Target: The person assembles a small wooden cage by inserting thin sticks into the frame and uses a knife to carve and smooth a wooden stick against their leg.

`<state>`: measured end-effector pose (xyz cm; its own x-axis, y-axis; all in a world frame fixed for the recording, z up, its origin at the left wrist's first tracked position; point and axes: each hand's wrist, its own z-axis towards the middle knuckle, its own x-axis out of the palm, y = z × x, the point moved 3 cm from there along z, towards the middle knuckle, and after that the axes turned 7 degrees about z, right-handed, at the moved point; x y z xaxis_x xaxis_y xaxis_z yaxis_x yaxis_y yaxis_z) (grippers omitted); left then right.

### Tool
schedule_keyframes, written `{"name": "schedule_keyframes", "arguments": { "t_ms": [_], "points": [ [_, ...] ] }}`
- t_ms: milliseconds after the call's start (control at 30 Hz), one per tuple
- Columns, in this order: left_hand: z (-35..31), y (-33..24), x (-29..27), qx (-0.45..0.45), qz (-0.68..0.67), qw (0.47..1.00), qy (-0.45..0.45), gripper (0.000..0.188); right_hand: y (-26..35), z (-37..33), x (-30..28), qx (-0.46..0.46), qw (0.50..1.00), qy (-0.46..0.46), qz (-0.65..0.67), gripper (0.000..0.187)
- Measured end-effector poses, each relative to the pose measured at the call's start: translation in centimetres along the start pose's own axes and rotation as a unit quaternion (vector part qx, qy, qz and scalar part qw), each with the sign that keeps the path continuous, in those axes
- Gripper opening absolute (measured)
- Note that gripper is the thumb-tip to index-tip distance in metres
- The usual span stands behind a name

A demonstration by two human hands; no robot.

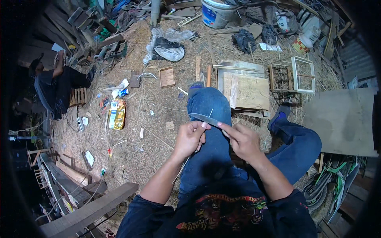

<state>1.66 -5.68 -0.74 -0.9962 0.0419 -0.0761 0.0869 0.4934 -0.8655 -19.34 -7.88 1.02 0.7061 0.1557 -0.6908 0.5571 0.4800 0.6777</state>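
Note:
A knife (pixel 204 118) lies across above my left thigh, its grey blade pointing left. My right hand (pixel 244 142) is closed round its handle, which the fingers mostly hide, with the index finger stretched toward the blade. My left hand (pixel 189 139) is closed on a thin pale strip (pixel 211 112), and its thumb tip meets the lower edge of the blade. The strip's upper end shows just beyond the blade; its lower part (pixel 181 169) runs down beside my left forearm. Both hands are over my jeans (pixel 212 152).
Wooden boards (pixel 252 93) lie stacked ahead of my knees, beside a white frame (pixel 303 75). A shallow wooden box (pixel 167 76) and a yellow packet (pixel 117 114) rest on the shaving-strewn ground. At far left sits another person (pixel 51 87). A beam (pixel 93 208) crosses lower left.

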Motion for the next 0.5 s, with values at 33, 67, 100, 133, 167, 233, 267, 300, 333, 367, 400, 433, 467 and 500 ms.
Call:
{"name": "schedule_keyframes", "arguments": {
  "t_ms": [33,67,100,133,167,233,267,300,333,367,400,433,467,500],
  "points": [
    [0.1,0.2,0.1,-0.003,0.002,1.000,0.004,0.032,0.1,0.0,0.0,-0.005,1.000,0.000,-0.015,0.038],
    [0.2,0.3,0.2,0.001,0.001,1.000,0.002,0.032,0.2,0.1,-0.2,0.000,1.000,0.000,-0.015,0.038],
    [0.3,0.4,0.2,0.005,0.000,1.000,0.000,0.032,0.3,0.3,-0.3,-0.001,1.000,0.010,-0.024,0.040],
    [0.4,0.5,0.2,0.001,0.001,1.000,0.002,0.032,0.3,0.3,-0.4,-0.003,0.999,0.021,-0.032,0.042],
    [0.5,0.5,0.3,0.002,-0.005,1.000,0.002,0.032,0.1,0.4,-0.6,0.002,0.999,0.021,-0.032,0.042],
    [0.6,0.5,0.4,-0.001,-0.011,1.000,0.005,0.031,-0.1,0.6,-0.6,-0.020,0.996,0.050,-0.068,0.049],
    [0.7,0.5,0.4,0.002,-0.012,1.000,0.003,0.033,-0.2,0.8,-0.7,-0.017,0.996,0.051,-0.068,0.049],
    [0.7,0.4,0.4,0.005,-0.013,1.000,0.002,0.034,-0.3,1.0,-0.8,-0.021,0.995,0.049,-0.082,0.052],
    [0.7,0.4,0.4,0.002,-0.013,1.000,0.003,0.034,-0.4,1.2,-0.9,-0.026,0.994,0.047,-0.097,0.054],
    [0.7,0.2,0.4,0.002,-0.011,1.000,0.004,0.034,-0.5,1.3,-0.9,-0.025,0.994,0.048,-0.096,0.054],
    [0.8,0.1,0.4,0.002,-0.009,1.000,0.004,0.034,-0.4,1.4,-0.9,-0.038,0.993,0.044,-0.099,0.053],
    [0.9,0.3,0.4,0.001,-0.009,1.000,0.005,0.034,-0.4,1.4,-0.9,-0.051,0.993,0.039,-0.101,0.052],
    [0.9,0.5,0.3,0.005,-0.011,1.000,0.004,0.034,-0.4,1.5,-1.0,-0.050,0.993,0.040,-0.101,0.052],
    [0.9,0.6,0.3,0.009,-0.013,1.000,0.004,0.034,-0.4,1.6,-1.1,-0.052,0.992,0.038,-0.109,0.052]
  ]
}}
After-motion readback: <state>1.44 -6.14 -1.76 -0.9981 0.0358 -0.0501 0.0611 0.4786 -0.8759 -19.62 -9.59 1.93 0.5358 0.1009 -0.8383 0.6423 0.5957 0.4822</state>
